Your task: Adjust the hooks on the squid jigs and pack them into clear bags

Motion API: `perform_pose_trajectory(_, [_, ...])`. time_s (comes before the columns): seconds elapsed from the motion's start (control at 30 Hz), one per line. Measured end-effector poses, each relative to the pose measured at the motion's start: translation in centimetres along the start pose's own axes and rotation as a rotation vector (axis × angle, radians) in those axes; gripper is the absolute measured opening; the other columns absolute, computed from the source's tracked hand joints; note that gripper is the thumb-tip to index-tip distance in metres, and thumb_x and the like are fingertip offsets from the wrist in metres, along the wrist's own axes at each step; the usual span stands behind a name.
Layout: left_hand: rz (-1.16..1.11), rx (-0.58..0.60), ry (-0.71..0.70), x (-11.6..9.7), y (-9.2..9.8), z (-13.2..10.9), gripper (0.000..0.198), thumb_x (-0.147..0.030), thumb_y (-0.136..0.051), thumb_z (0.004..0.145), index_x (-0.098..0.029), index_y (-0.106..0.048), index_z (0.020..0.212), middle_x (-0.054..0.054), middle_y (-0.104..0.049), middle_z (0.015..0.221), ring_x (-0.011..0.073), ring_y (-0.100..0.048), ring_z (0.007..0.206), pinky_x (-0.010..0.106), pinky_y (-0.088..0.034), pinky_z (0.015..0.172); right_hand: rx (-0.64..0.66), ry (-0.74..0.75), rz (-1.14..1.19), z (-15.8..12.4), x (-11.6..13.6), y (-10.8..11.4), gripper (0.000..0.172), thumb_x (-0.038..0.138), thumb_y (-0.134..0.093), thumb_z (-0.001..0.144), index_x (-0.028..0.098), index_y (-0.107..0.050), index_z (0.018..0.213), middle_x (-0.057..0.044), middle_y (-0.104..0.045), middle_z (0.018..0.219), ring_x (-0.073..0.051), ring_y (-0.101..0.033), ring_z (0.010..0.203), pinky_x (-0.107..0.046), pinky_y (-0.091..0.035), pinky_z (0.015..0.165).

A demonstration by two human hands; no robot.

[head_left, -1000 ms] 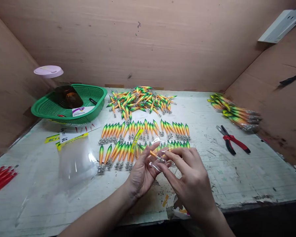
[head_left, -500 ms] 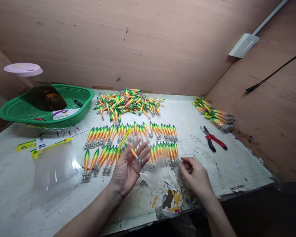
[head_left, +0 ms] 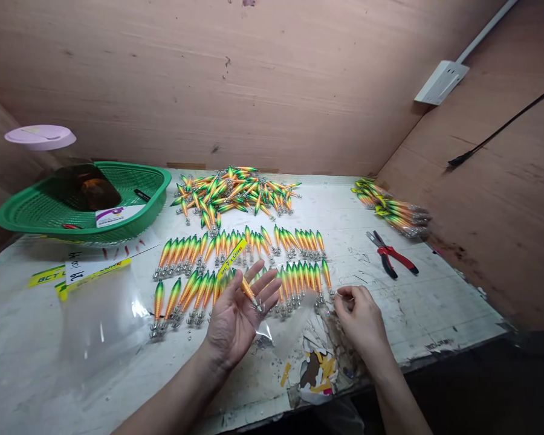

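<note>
Palm up, my left hand (head_left: 236, 320) holds a clear plastic bag (head_left: 294, 329) with a yellow BCT LURE header (head_left: 232, 258). Its thumb lies over the bag and the other fingers are spread. An orange-and-green squid jig (head_left: 249, 291) lies across this palm; whether it is inside the bag is unclear. My right hand (head_left: 361, 317) is closed, with thumb and forefinger pinching the hook end of a squid jig (head_left: 327, 277) at the right end of the front row (head_left: 294, 281). Behind it runs a second row of jigs (head_left: 226, 241).
A heap of jigs (head_left: 236, 190) lies at the back. Bagged jigs (head_left: 396, 211) and red-handled pliers (head_left: 392, 254) are at right. On the left are a green basket (head_left: 158, 199), a pink-lidded container (head_left: 40, 138) and flat bags (head_left: 104, 308). Torn paper (head_left: 317, 374) marks the front edge.
My right hand has shifted slightly right, and the end jig now stands a little apart from its row. My left hand still holds the bag, its palm jig showing more fully.
</note>
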State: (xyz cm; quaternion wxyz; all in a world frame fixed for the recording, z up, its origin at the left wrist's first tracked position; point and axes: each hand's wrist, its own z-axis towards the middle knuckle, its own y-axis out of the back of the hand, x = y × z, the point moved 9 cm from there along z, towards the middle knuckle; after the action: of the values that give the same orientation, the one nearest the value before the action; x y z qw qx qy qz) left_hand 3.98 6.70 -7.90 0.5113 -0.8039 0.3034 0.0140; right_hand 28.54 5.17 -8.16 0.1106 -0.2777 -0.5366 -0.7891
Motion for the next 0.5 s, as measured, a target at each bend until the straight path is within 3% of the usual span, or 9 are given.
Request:
perform_pose_trajectory(0.33, [-0.019,-0.007,-0.032,-0.1,0.3,0.1,0.050,-0.033,-0.040,0.099,-0.011,-0.039,0.143,0.015,-0.073,0.104,0.0211,-0.073,0.089,0.027,-0.060,0.073,-0.071,-0.002,0.021,-0.2,0.4,0.4,0.027,0.045,-0.055,0.079,0.019,-0.061,0.080,-0.007,-0.059,0.081,-0.023,-0.057,0.076,-0.037,-0.045,0.069])
perform_pose_trajectory(0.5, [-0.027,-0.013,-0.024,-0.1,0.4,0.3,0.049,-0.031,-0.043,0.098,-0.008,-0.040,0.141,0.017,-0.072,0.106,0.0237,-0.072,0.091,0.029,-0.060,0.073,-0.104,-0.122,0.110,-0.2,-1.5,1.2,0.026,0.043,-0.058,0.073,0.018,-0.063,0.079,-0.008,-0.064,0.078,-0.021,-0.057,0.065,-0.038,-0.048,0.066])
